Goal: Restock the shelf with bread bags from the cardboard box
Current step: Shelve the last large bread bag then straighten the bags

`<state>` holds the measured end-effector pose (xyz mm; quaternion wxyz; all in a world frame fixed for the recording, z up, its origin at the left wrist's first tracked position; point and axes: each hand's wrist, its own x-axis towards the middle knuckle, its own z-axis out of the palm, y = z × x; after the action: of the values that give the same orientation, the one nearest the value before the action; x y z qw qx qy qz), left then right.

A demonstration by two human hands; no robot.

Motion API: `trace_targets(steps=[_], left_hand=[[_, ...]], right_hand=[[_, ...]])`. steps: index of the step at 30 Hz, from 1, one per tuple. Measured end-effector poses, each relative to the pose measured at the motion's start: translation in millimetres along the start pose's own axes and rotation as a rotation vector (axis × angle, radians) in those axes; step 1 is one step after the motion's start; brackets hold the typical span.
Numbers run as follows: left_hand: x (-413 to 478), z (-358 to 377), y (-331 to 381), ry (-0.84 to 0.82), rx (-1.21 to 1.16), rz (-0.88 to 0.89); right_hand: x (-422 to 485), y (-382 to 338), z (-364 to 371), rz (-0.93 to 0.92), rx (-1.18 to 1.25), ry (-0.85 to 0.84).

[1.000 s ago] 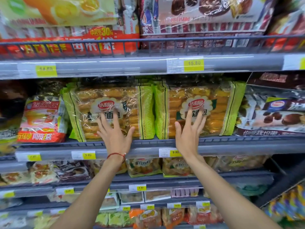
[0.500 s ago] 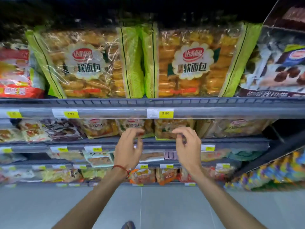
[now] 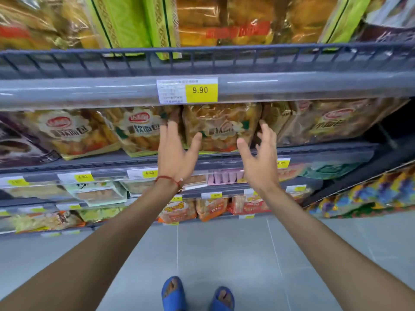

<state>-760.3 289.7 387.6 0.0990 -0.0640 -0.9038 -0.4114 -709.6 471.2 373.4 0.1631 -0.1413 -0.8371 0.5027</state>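
Observation:
A bread bag (image 3: 221, 127) with golden rolls stands on the second grey shelf (image 3: 314, 151), under the 9.90 price tag (image 3: 187, 90). My left hand (image 3: 176, 151) is spread open at the bag's left edge, fingertips at its plastic. My right hand (image 3: 261, 157) is open at its right edge, fingers curled, holding nothing. More bread bags (image 3: 139, 129) of the same brand stand to the left and right. Larger green-edged bread bags (image 3: 224, 21) fill the shelf above. No cardboard box is in view.
The upper shelf's wire rail (image 3: 202, 59) juts out just above my hands. Lower shelves (image 3: 94, 194) hold smaller snack packs. A colourful display (image 3: 368, 194) stands at the right. Grey floor tiles (image 3: 224, 254) and my feet in blue sandals (image 3: 174, 292) are below.
My view dropped from the upper shelf to the one below. Both hands left the big green-edged bags, came down, and now open on either side of a smaller bread bag.

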Motion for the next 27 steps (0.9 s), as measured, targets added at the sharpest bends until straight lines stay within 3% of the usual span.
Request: trace_targets(steps=[4, 10, 15, 20, 27], left_hand=[[12, 21, 1, 0.082, -0.058, -0.006], [23, 29, -4, 0.261, -0.135, -0.049], [20, 27, 2, 0.319, -0.228, -0.051], [24, 30, 6, 0.357, -0.175, -0.117], [29, 28, -2, 0.388, -0.151, -0.043]], right_hand=[[24, 3, 3, 0.019, -0.014, -0.028], [51, 4, 3, 0.031, 0.223, 0.227], [58, 2, -3, -0.023, 0.208, 0.264], [53, 6, 6, -0.061, 0.153, 0.252], [63, 1, 0, -0.039, 0.123, 0.348]])
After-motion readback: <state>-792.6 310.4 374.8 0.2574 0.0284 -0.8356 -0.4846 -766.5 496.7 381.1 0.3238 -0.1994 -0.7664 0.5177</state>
